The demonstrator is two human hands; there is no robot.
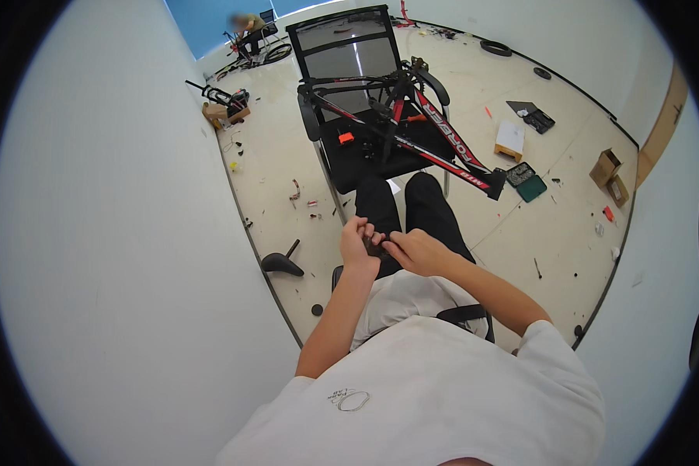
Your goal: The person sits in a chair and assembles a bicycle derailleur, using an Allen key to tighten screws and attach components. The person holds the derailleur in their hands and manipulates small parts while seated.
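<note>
The left hand [361, 245] curls around a small dark part [376, 248], while the right hand [418, 250] pinches at its edge with thumb and fingertips; it sits above the lap, probably for steadiness and a close view. Fingers hide its shape. Beyond the knees, 1 bicycle frame [452, 140] lies across a black chair [348, 172], likely to keep it raised and reachable. Bold white lettering runs along 2 of its tubes; the white shirt [443, 380] bears a small dark printed emblem. Farther right, 1 green case [532, 189] lies open on the floor.
</note>
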